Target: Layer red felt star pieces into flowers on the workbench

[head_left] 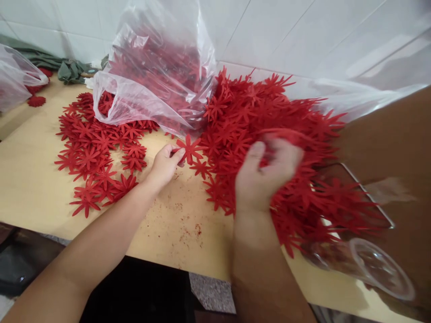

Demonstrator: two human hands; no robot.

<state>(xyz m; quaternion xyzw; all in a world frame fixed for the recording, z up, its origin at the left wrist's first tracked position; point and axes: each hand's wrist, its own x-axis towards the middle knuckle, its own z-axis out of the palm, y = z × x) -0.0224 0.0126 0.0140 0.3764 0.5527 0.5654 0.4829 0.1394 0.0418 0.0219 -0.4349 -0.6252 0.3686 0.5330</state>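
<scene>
My left hand [167, 163] pinches a red flower-shaped cut-out [190, 149] with narrow petals, thumb on top, just above the table. My right hand [269, 172] is smeared by motion over a large heap of the same red cut-outs [232, 134]. Its fingers look curled, and a blurred red shape lies against them; I cannot make out what it is. Left of my left hand, more red cut-outs [89, 157] lie in loose stacks. Behind both hands stands a clear plastic bag [161, 67] full of red pieces, its handle drooping over the left stacks.
The wooden table [168, 233] bears red crumbs near its front edge. At the right, a clear plastic jar [357, 262] lies on its side beside a brown surface [397, 148]. Another plastic bag [16, 80] and green cloth [70, 69] sit far left. A tiled wall [269, 36] closes the back.
</scene>
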